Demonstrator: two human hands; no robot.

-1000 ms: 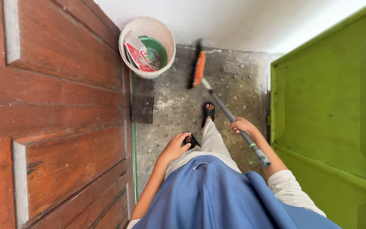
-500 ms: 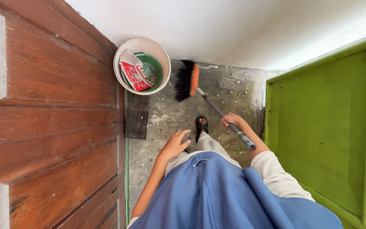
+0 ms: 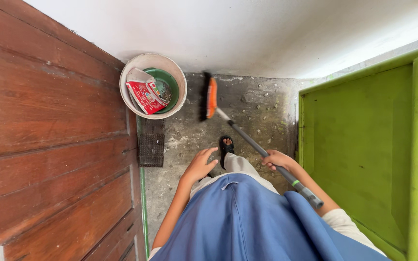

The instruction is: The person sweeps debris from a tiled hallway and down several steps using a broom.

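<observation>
My right hand (image 3: 277, 160) grips the grey handle of a broom (image 3: 255, 143). Its orange head with black bristles (image 3: 207, 98) rests on the speckled concrete floor (image 3: 252, 111) near the white wall. My left hand (image 3: 199, 166) hangs over my left thigh with fingers apart, holding nothing. My foot in a black sandal (image 3: 225, 147) stands between the two hands. A blue garment (image 3: 247, 222) covers my lap.
A white bucket (image 3: 136, 104) in the corner holds a green bowl (image 3: 170, 77) and a red-and-white packet (image 3: 144, 95). A dark floor grate (image 3: 151, 150) lies below it. A brown wooden door (image 3: 49, 145) lines the left, a green metal door (image 3: 364, 150) the right.
The broom head has swung back and turned edge-on, and my right hand has pulled the handle toward me. The view shifted slightly down. My left hand stays put.
</observation>
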